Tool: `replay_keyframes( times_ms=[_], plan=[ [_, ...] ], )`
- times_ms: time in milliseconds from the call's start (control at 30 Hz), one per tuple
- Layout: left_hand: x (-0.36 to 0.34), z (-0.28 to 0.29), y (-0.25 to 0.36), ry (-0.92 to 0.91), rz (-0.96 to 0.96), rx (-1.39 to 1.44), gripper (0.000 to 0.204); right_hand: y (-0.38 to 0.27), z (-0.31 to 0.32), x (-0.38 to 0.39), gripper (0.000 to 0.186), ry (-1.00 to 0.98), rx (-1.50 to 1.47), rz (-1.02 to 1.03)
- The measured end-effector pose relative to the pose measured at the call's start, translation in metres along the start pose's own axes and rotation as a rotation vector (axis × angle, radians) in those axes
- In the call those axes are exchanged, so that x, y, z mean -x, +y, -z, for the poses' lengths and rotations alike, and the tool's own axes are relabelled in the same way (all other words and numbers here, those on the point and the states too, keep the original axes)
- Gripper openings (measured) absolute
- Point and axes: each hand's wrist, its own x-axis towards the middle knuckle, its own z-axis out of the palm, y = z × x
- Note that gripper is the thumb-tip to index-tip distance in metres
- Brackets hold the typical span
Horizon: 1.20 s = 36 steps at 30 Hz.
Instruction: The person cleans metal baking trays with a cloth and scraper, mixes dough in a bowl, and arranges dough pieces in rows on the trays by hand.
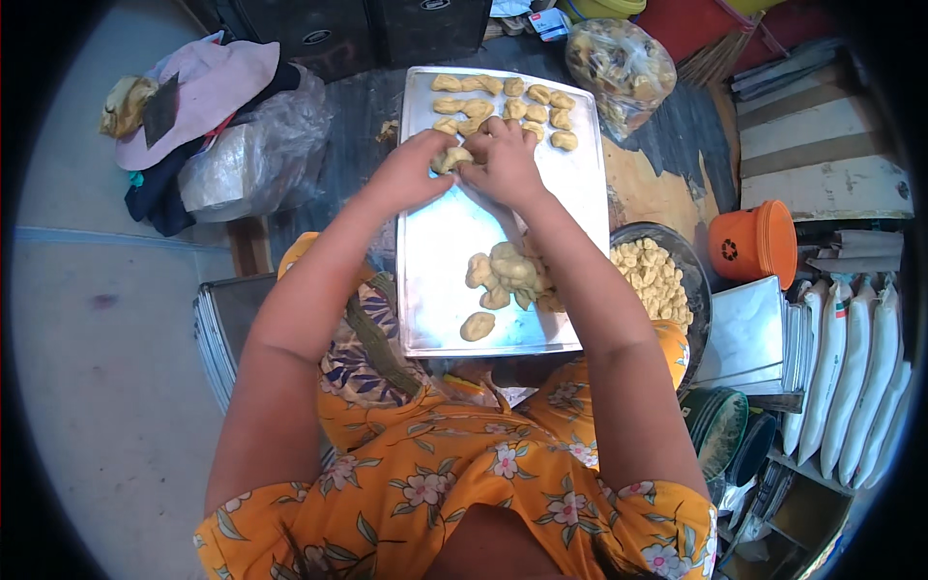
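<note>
My left hand [411, 169] and my right hand [503, 169] meet on a pale dough piece [451, 159] over the upper half of a metal tray [590, 213], fingers curled round it from both sides. Rows of small yellowish dough pieces [565, 118] lie along the tray's top, partly hidden by my fingers. A loose heap of larger dough pieces [507, 266] rests on the lower half, with one flattened piece [478, 326] below it.
A round dark pan of dough pieces [652, 280] sits at right, beside an orange bucket [744, 246], stacked sheets [739, 338] and white sacks [841, 382]. Plastic bags and clothes [222, 145] are at upper left; a filled bag [619, 72] is behind the tray.
</note>
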Motion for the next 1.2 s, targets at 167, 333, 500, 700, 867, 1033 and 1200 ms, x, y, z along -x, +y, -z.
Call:
replay_keyframes(
  times_ms=[167, 333, 500, 700, 867, 1033, 1200],
  plan=[
    [-0.005, 0.004, 0.001, -0.139, 0.337, 0.586, 0.030, 0.011, 0.018, 0.001, 0.027, -0.216, -1.092, -0.439],
    [0.005, 0.004, 0.012, -0.123, 0.409, 1.132, 0.023, -0.005, 0.034, 0.012, 0.053, -0.183, -1.325, -0.204],
    [0.009, 0.015, 0.016, -0.151, 0.447, 1.271, 0.020, 0.014, 0.041, 0.019, 0.043, -0.152, -1.472, -0.344],
    [0.007, 0.013, 0.029, -0.206, 0.518, 1.368, 0.022, 0.003, 0.040, 0.022, 0.023, -0.144, -1.448, -0.397],
    [0.004, 0.002, 0.005, -0.085, 0.462, 0.897, 0.020, 0.043, 0.044, 0.021, 0.020, 0.028, -1.180, -0.560],
    [-0.004, -0.011, -0.001, 0.054, 0.341, 0.624, 0.017, 0.063, 0.019, 0.027, 0.021, 0.074, -0.929, -0.539],
    [-0.004, -0.011, -0.003, 0.039, -0.043, -0.072, 0.022, 0.065, 0.003, 0.022, 0.024, 0.034, -0.516, -0.459]
  ],
)
